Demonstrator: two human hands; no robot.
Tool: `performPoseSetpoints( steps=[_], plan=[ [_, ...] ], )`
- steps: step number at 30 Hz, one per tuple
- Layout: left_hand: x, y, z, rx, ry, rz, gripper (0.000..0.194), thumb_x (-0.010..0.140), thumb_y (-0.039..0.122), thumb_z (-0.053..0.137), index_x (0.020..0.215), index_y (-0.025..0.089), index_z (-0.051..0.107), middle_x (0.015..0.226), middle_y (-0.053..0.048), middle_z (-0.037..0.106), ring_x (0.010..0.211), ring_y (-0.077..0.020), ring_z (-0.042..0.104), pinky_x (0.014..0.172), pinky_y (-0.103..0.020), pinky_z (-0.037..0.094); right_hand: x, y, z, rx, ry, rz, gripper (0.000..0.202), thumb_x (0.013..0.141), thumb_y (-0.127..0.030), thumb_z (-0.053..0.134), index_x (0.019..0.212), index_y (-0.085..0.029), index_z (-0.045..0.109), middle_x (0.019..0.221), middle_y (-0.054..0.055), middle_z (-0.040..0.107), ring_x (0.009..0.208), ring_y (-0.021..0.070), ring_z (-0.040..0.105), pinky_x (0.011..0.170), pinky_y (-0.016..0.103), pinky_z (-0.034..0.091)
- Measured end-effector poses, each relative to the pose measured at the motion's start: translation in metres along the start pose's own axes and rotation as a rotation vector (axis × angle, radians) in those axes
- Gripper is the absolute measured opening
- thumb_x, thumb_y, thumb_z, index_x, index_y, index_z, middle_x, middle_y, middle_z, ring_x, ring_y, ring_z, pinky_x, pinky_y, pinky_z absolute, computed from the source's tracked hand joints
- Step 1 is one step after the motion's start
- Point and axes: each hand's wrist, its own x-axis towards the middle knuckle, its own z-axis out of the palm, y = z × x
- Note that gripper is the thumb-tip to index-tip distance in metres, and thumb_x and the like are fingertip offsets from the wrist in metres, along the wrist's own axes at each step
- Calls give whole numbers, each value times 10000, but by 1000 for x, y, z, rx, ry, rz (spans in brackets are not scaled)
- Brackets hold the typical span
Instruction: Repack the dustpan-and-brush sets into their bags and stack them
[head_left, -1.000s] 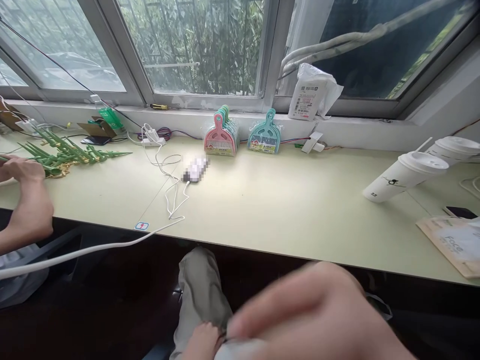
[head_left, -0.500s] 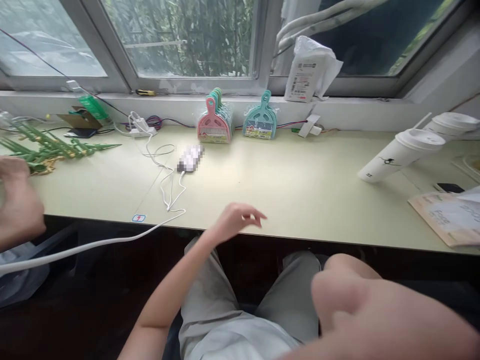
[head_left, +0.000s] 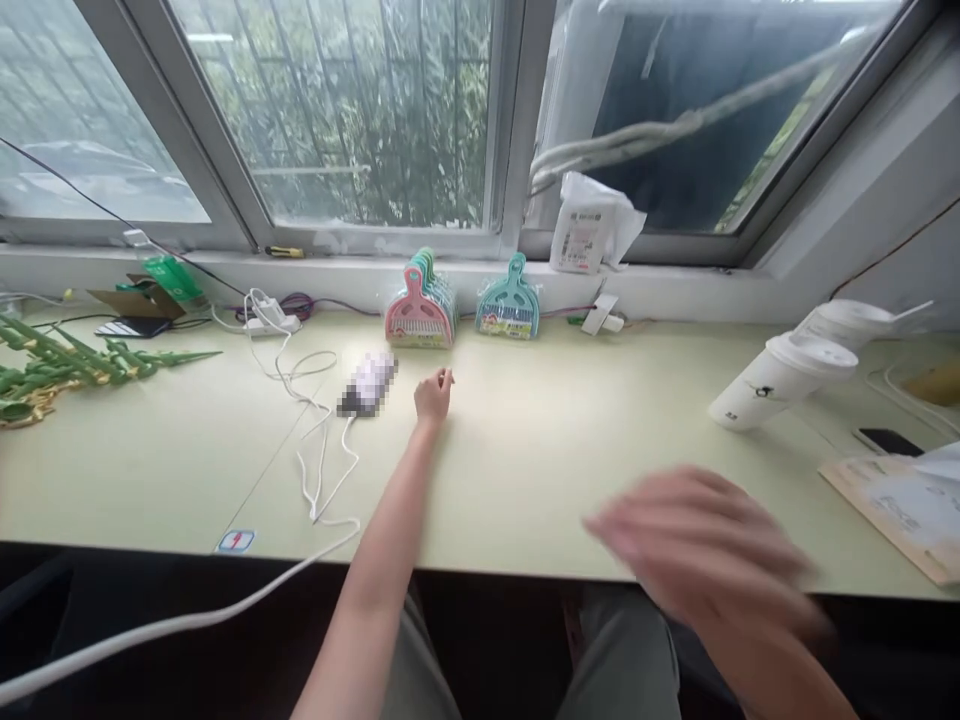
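Observation:
My left hand [head_left: 433,395] is stretched out over the table [head_left: 540,450], its fingers curled in with nothing visible in them. Just beyond it stands a row of small plastic-wrapped dustpan and brush sets, a pink one [head_left: 417,318] at the front and green ones behind. To their right, a teal dustpan and brush set [head_left: 510,308] leans against the sill. A phone [head_left: 367,385], pixelated and plugged into a white cable, lies left of my left hand. My right hand [head_left: 697,540], smeared by motion, is above the table's front edge, apart from any object.
White lidded cups [head_left: 780,380] are on the right, near a dark phone [head_left: 889,441] and a paper packet [head_left: 900,510]. Green plant stems [head_left: 82,360] lie at the left. A power strip [head_left: 271,322] and cables trail over the table. A tissue pack [head_left: 589,235] rests on the sill.
My left hand has reached forward toward the dustpan sets and its fingers have curled in. My right hand has come forward over the table edge. The view has tilted up; another person's arm has left at the left.

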Motion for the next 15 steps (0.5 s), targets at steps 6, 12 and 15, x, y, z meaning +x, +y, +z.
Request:
performPoseSetpoints(
  steps=[6, 12, 15],
  plan=[
    [2, -8, 2, 141, -8, 57, 446, 950, 405, 309, 698, 181, 601, 611, -43, 581, 608, -154, 518, 584, -247, 234, 122, 224, 114, -272, 76, 666, 326, 822, -115, 399, 1013, -203, 647, 1017, 80, 689, 862, 191, 649, 764, 312, 480],
    [8, -17, -5, 199, -32, 149, 435, 942, 405, 307, 603, 185, 468, 559, -24, 506, 559, -141, 462, 560, -249, 200, 151, 350, 151, -410, 151, 1043, 326, 892, -270, 447, 1190, -159, 518, 1229, 148, 576, 1139, 225, 528, 882, 330, 426],
    [13, -22, -7, 173, -13, 102, 459, 948, 426, 265, 595, 189, 441, 558, -19, 511, 548, -139, 456, 553, -244, 213, 160, 369, 169, -393, 140, 1086, 279, 849, -295, 551, 1087, -151, 571, 1143, 162, 622, 1063, 263, 577, 866, 363, 423]
  ],
)
